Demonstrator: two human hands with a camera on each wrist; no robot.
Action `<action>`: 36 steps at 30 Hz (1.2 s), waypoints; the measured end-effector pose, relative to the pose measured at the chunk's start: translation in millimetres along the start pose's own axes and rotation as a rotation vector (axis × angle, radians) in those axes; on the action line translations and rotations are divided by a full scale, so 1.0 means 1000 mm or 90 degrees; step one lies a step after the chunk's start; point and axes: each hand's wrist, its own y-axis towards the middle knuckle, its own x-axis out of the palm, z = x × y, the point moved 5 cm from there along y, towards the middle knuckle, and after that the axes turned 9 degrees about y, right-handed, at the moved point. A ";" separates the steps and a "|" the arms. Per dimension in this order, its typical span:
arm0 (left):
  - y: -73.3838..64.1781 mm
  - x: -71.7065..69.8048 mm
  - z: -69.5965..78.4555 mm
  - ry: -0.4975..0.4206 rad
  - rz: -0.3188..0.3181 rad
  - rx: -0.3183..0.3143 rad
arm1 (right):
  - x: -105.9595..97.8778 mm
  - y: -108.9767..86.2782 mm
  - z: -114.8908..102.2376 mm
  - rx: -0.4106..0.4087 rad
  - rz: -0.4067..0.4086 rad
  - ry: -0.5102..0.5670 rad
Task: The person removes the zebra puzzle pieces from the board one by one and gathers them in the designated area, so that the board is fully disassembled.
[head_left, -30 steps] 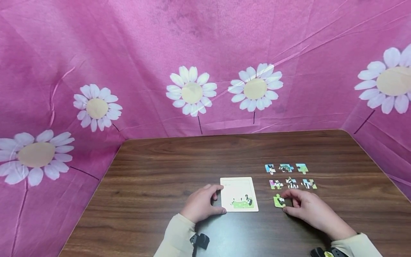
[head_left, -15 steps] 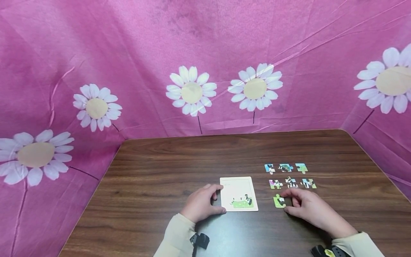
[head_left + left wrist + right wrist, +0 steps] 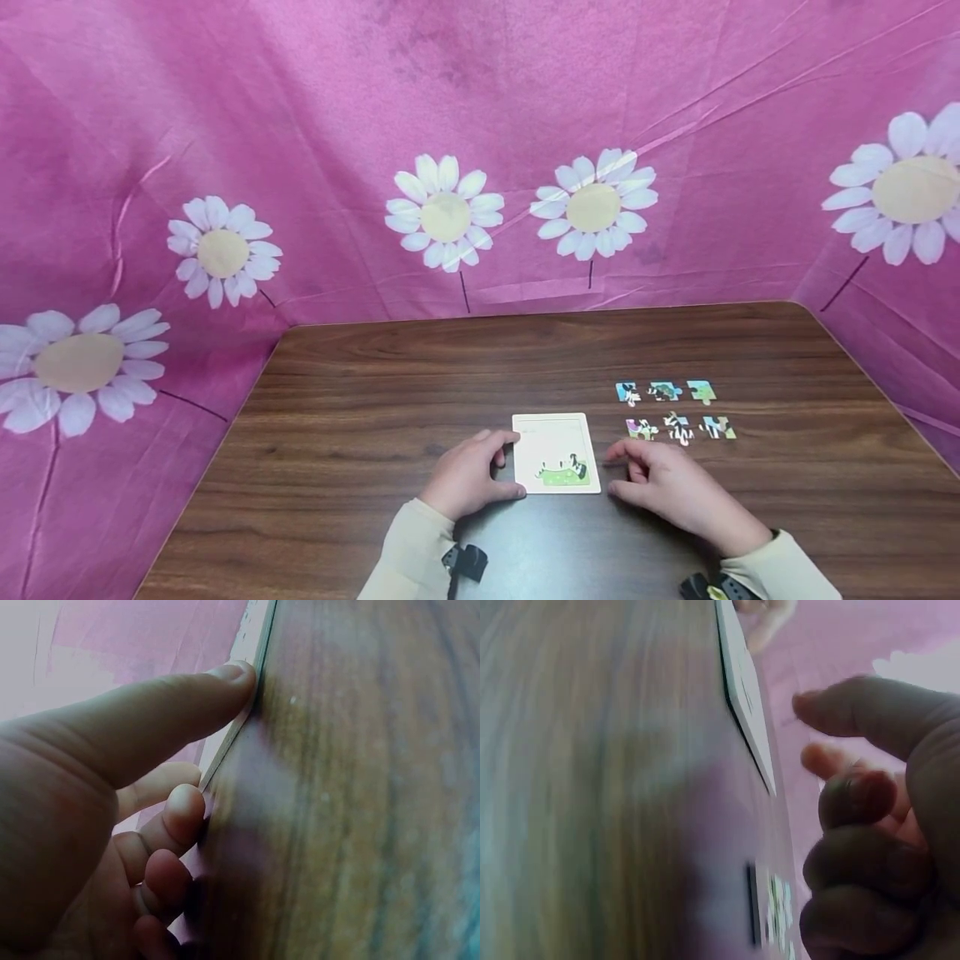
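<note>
A square cream puzzle board [image 3: 555, 437], printed with a black-and-white animal on green, lies flat on the table. My left hand [image 3: 468, 475] rests at its left side, with the thumb at the near corner; in the left wrist view, the thumb [image 3: 180, 701] presses the board's edge. My right hand [image 3: 678, 487] is just off the board's right side. Its thumb and index fingertips stand apart, and in the right wrist view its other fingers [image 3: 862, 892] are curled. The green jigsaw piece is out of sight; I cannot tell whether the right hand holds it.
Several jigsaw pieces lie in two rows beyond my right hand: a far row with a green-and-blue piece [image 3: 702, 392], a nearer row with a zebra-striped piece [image 3: 678, 429]. A pink cloth with daisies [image 3: 592, 208] hangs behind the brown wooden table [image 3: 420, 367].
My right hand has moved left from beside the green jigsaw piece toward the board, and that piece no longer shows. The left hand and board have stayed in place.
</note>
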 end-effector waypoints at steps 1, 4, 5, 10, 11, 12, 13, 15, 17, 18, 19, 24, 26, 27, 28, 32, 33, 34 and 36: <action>0.000 0.000 0.000 0.000 0.001 0.000 | 0.003 0.002 -0.002 0.005 0.002 -0.021; 0.000 0.000 0.000 0.000 0.002 0.002 | 0.011 0.007 -0.007 0.020 0.004 -0.064; 0.000 0.000 0.000 0.000 0.002 0.002 | 0.014 0.009 -0.008 0.023 0.004 -0.074; 0.001 -0.001 0.000 0.001 0.002 -0.001 | 0.029 0.016 -0.014 0.027 -0.017 -0.078; 0.000 -0.001 0.000 0.002 0.002 -0.002 | 0.031 0.017 -0.015 0.027 -0.023 -0.076; 0.000 -0.001 -0.001 0.002 0.001 -0.002 | 0.034 0.019 -0.016 0.029 -0.029 -0.075; 0.000 -0.001 -0.001 0.003 0.001 -0.002 | 0.037 0.019 -0.017 0.027 -0.034 -0.075; 0.000 -0.001 -0.001 0.003 -0.001 0.000 | 0.041 0.021 -0.020 0.028 -0.043 -0.075; 0.000 0.000 0.000 0.003 -0.002 0.002 | 0.044 0.022 -0.021 0.027 -0.049 -0.076; 0.000 0.000 0.000 0.003 -0.003 0.002 | 0.045 0.023 -0.022 0.026 -0.051 -0.077; 0.001 0.000 0.000 0.004 -0.003 0.003 | 0.046 0.024 -0.023 0.025 -0.053 -0.077; 0.002 -0.001 -0.001 0.004 -0.002 0.003 | 0.050 0.029 -0.025 0.033 -0.064 -0.068; 0.002 0.000 -0.001 0.004 -0.001 0.003 | 0.051 0.030 -0.025 0.034 -0.064 -0.065; 0.002 0.000 -0.001 0.004 -0.001 0.002 | 0.051 0.030 -0.024 0.035 -0.064 -0.066; 0.002 0.000 -0.002 0.003 -0.001 0.002 | 0.052 0.030 -0.024 0.035 -0.064 -0.066; 0.002 0.000 -0.002 0.002 0.000 0.001 | 0.053 0.030 -0.023 0.033 -0.064 -0.076; 0.002 0.000 -0.002 0.001 0.000 0.001 | 0.053 0.030 -0.023 0.033 -0.063 -0.083; 0.001 0.000 -0.002 0.001 -0.001 0.002 | 0.053 0.030 -0.022 0.032 -0.063 -0.090; 0.001 0.000 -0.001 0.000 -0.001 0.004 | 0.054 0.030 -0.022 0.034 -0.062 -0.104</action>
